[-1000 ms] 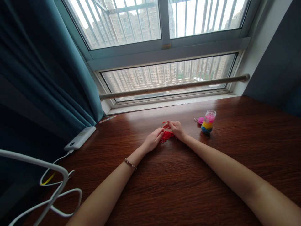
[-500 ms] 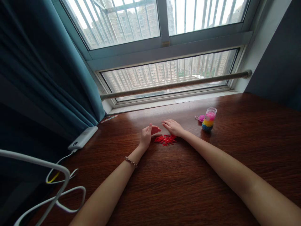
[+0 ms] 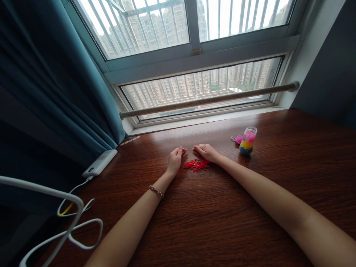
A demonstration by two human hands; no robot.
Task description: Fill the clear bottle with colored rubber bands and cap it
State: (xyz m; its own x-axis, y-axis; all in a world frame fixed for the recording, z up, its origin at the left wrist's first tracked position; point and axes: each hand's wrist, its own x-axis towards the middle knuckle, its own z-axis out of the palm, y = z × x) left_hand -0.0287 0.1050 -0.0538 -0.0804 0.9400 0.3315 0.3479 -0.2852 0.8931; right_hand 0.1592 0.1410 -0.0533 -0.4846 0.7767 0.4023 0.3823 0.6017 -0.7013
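A loose pile of small, thin red pieces (image 3: 196, 165) lies on the brown wooden table between my hands; their kind is too small to tell. My left hand (image 3: 174, 160) is closed at the pile's left, thumb pressed against the fingers. Some red shows at its fingertips, but I cannot make out whether it is a piece. At the pile's upper right, my right hand (image 3: 206, 152) rests low with its fingers curled together and pointing left. Whatever its fingertips may hold is hidden. A gap separates the two hands.
To the right stands an open clear jar (image 3: 248, 141) with pink, yellow and blue layers. Beside it lies a pink round object with a loop (image 3: 238, 139). A white power bank (image 3: 100, 163) and white cable (image 3: 79, 207) are at left, near the blue curtain (image 3: 91, 92). A window is behind.
My left hand's fingers, earlier extended and apart from the thumb, have closed. My right hand's fingers have curled in more. The pile and jar stay put.
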